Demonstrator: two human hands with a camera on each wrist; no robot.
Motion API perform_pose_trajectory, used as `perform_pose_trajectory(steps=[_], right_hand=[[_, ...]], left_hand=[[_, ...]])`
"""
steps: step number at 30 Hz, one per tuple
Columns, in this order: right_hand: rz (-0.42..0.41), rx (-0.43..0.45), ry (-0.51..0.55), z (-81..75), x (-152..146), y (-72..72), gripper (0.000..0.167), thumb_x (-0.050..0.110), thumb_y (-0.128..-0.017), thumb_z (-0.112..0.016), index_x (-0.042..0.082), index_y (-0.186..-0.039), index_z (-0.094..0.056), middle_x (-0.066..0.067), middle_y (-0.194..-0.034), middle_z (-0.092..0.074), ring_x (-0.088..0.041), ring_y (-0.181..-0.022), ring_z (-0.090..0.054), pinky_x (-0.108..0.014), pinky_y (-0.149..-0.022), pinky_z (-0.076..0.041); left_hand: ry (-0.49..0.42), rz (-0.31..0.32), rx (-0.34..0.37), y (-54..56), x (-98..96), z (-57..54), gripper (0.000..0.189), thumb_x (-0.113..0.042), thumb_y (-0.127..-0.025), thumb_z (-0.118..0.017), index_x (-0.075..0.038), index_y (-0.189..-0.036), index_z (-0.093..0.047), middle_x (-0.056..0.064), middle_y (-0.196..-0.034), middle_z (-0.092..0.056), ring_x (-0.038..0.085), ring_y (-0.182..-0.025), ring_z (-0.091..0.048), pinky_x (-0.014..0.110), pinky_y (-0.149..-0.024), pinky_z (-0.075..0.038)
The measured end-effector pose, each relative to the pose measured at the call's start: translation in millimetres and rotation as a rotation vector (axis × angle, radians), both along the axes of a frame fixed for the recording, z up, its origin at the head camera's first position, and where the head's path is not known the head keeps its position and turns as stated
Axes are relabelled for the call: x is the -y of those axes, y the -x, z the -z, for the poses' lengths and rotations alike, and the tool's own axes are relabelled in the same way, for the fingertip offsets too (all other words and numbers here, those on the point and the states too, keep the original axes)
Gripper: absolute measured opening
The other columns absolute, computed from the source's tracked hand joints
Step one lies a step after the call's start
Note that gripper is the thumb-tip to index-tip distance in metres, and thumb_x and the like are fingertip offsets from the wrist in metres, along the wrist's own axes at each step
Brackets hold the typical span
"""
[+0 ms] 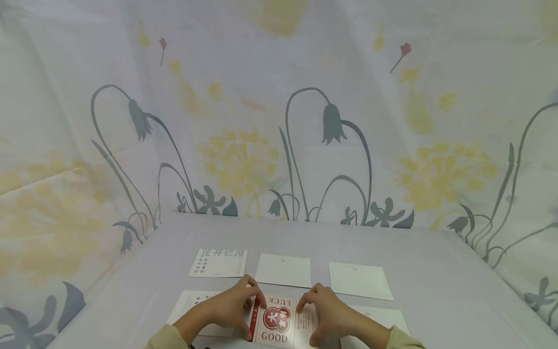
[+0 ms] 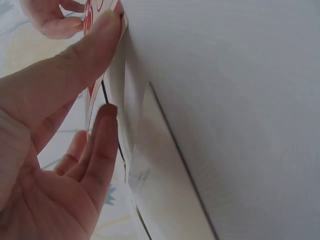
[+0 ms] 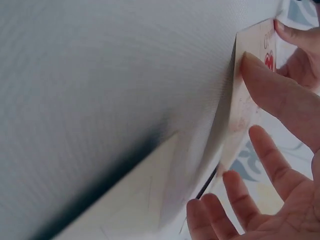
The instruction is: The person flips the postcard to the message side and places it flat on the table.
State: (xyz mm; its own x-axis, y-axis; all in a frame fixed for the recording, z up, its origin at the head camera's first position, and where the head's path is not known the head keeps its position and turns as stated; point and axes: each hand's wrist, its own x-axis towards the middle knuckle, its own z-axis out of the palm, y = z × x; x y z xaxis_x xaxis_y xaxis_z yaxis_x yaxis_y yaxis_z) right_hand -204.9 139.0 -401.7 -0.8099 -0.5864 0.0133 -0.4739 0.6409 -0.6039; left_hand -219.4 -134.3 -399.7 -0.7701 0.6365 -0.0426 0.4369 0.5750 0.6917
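Observation:
A cream-and-red card (image 1: 275, 329) printed GOOD LUCK lies between the two hands at the front of the table, its lettering facing up. My left hand (image 1: 231, 308) holds its left side, with the thumb at the near corner and fingertips at the far one. On the opposite side my right hand (image 1: 329, 315) grips the card the same way, fingers bent over the edge. In the right wrist view the thumb presses on the card's face (image 3: 241, 95), and that card stands slightly off the cloth. The left wrist view shows the left thumb (image 2: 102, 35) on its corner.
Behind the hands lie a card with dark Chinese characters (image 1: 218, 264), a plain white card (image 1: 283, 271) and another pale card (image 1: 360, 281). One white card (image 1: 185, 301) is partly under the left hand, another (image 1: 388, 316) beside the right arm. Flowered cloth (image 1: 261, 121) rises behind.

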Motion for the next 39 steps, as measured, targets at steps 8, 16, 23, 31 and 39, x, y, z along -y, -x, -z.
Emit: perform_pose_trajectory(steps=[8,16,23,31,39], right_hand=[[0.089,0.082,0.205,0.1,-3,0.5,0.058,-0.006,-0.06,-0.081,0.01,-0.109,-0.057,-0.011,-0.101,-0.038,-0.017,-0.074,-0.05,-0.022,-0.061,-0.049],[0.216,0.047,0.285,-4.0,-4,2.1,0.075,-0.007,-0.062,-0.08,0.005,-0.128,-0.046,-0.018,-0.111,-0.047,-0.016,-0.072,-0.055,-0.025,-0.057,-0.05],[0.286,0.113,0.432,-7.8,-6,5.7,0.066,-0.009,-0.073,-0.07,-0.009,-0.131,-0.037,-0.007,-0.087,-0.055,-0.017,-0.076,-0.056,-0.025,-0.062,-0.052],[0.301,0.098,0.552,-11.3,-5,6.6,0.027,-0.005,-0.086,-0.059,-0.008,-0.112,-0.052,-0.008,-0.087,-0.058,-0.021,-0.08,-0.06,-0.027,-0.067,-0.055],[0.355,0.125,0.575,-16.3,-5,4.7,0.017,0.007,-0.087,-0.063,-0.005,-0.099,-0.06,-0.008,-0.091,-0.062,-0.022,-0.085,-0.063,-0.03,-0.073,-0.055]], left_hand=[[-0.132,-0.066,0.019,-1.3,2.3,0.5,0.05,0.004,-0.062,-0.082,-0.015,-0.104,-0.061,0.007,-0.122,-0.033,0.011,-0.078,-0.053,0.022,-0.066,-0.05],[-0.244,-0.115,-0.042,2.7,5.8,-0.2,0.044,0.005,-0.071,-0.075,-0.01,-0.11,-0.061,0.017,-0.125,-0.034,0.017,-0.083,-0.053,0.023,-0.07,-0.051],[-0.351,-0.238,-0.067,4.3,6.0,-1.0,0.031,0.001,-0.08,-0.069,-0.007,-0.108,-0.057,0.008,-0.109,-0.049,0.019,-0.086,-0.056,0.023,-0.07,-0.052],[-0.511,-0.334,0.018,5.5,7.1,-0.9,0.037,-0.005,-0.085,-0.066,0.002,-0.115,-0.045,0.007,-0.095,-0.058,0.021,-0.087,-0.059,0.026,-0.072,-0.053],[-0.533,-0.385,0.065,7.6,12.4,-0.9,0.028,-0.018,-0.088,-0.065,0.006,-0.101,-0.058,0.007,-0.089,-0.064,0.021,-0.084,-0.064,0.028,-0.073,-0.054]])
